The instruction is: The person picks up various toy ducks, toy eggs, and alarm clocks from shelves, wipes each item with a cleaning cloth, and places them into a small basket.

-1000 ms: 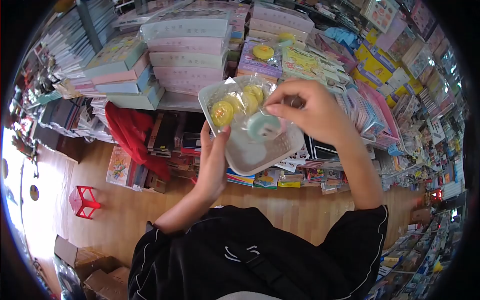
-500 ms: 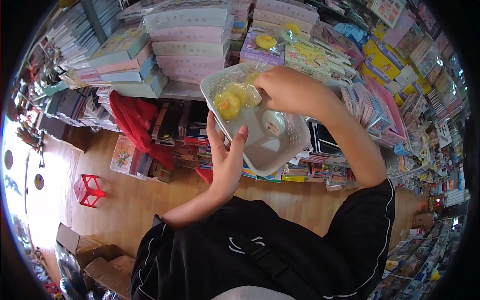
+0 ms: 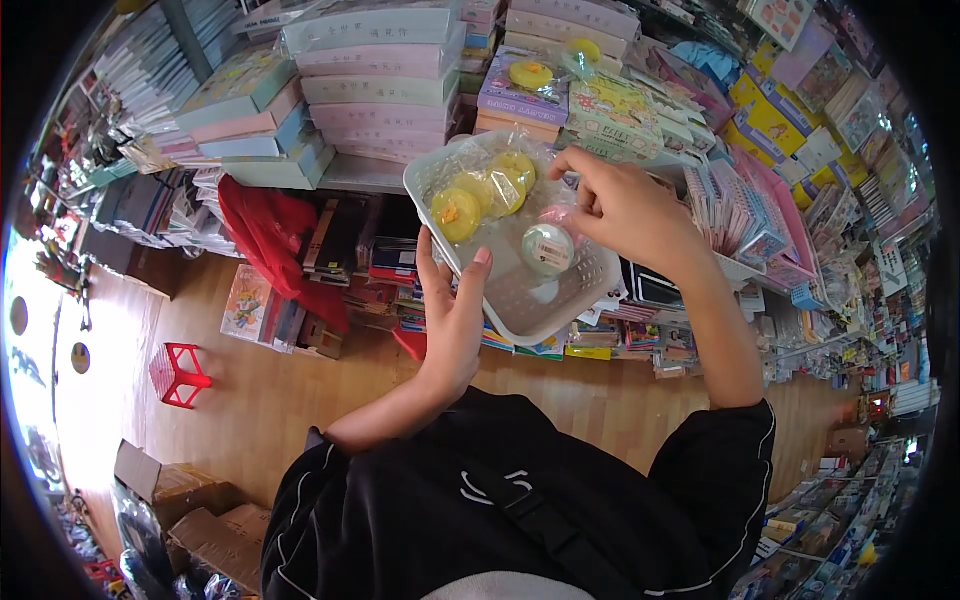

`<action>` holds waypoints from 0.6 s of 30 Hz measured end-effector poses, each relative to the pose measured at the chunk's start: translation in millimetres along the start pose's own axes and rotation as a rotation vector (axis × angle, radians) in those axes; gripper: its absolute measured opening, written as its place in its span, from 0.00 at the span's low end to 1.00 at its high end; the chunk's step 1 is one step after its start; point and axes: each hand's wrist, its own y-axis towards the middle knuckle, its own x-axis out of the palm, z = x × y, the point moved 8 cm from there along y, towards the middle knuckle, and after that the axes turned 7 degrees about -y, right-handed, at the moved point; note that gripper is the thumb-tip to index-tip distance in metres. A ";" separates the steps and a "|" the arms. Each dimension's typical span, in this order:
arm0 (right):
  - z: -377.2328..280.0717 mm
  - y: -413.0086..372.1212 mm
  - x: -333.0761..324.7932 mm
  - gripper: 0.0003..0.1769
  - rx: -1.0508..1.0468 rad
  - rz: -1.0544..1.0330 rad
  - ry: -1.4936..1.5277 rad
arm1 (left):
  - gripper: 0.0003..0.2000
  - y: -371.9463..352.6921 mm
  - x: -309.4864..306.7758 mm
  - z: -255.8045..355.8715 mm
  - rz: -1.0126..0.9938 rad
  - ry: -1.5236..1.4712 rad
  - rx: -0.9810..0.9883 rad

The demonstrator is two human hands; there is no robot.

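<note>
A white plastic basket (image 3: 520,322) with perforated sides is tilted in front of me. My left hand (image 3: 452,325) grips its near left wall, thumb over the rim and fingers outside. Inside, at the far left, lie yellow round items (image 3: 456,214) in clear wrappers. A pale green round item (image 3: 548,249) with a barcode label rests to the right, and a pink wrapped item (image 3: 560,216) shows partly beside it. Over the basket's right side is my right hand (image 3: 618,205), fingers bent but apart, close to the pink item. Nothing visible is held in it.
Stacked boxes (image 3: 378,90) stand behind the basket. More yellow round items (image 3: 531,75) lie on a purple box (image 3: 520,104). Notebooks (image 3: 725,215) fill a rack at right. A red stool (image 3: 182,376) and cardboard boxes (image 3: 225,535) are on the floor at left.
My right hand has moved right, away from the yellow items, uncovering one of them and the pink item. My left hand and the basket have barely moved.
</note>
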 end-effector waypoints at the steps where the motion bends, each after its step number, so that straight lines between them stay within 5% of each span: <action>1: 5.2 -1.0 3.7 0.17 0.055 -0.026 0.050 | 0.34 -0.7 0.0 -0.6 0.006 0.000 -0.005; 18: 46.1 26.6 -27.2 0.19 0.072 0.258 0.118 | 0.32 -1.8 -10.3 -3.8 0.036 -0.058 -0.076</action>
